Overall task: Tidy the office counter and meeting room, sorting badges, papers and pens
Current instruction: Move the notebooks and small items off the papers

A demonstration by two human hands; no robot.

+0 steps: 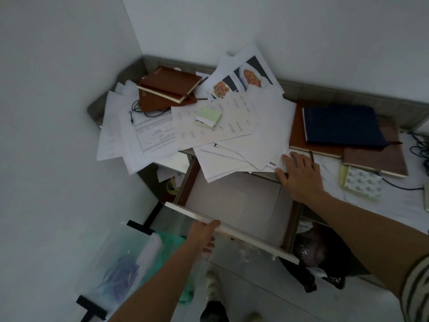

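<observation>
Head view, looking down on a corner worktop (394, 205) and one open drawer (234, 201) at frame centre. The left hand (204, 235) is closed around the drawer's front edge, thumb on top and fingers underneath. The right hand (299, 175) lies flat and spread, palm down, on the worktop edge at centre right, its fingertips touching the lower corner of the papers (232, 133); it grips nothing.

The papers form one loose, overlapping heap across the middle of the worktop, several sheets overhanging the drawer; the exact number cannot be counted. Two sheets at upper centre carry food photographs (250, 76). One small green notepad (209, 117) rests on the heap.

Brown books (169, 88), apparently two or three stacked, sit at upper left on the papers, with one black cable (148, 112) running out beside them. At right, one dark blue book (341, 124) lies on a larger brown folder (299, 126); one further brown book (376, 161) lies just below it, and one patterned notepad (362, 184) lies below that one.

The drawer's interior appears bare. On the floor at lower left stands one clear plastic box (120, 263) with a green bag (171, 242) beside it; one dark bag (318, 249) sits below the worktop at lower right. No badges or pens can be made out.
</observation>
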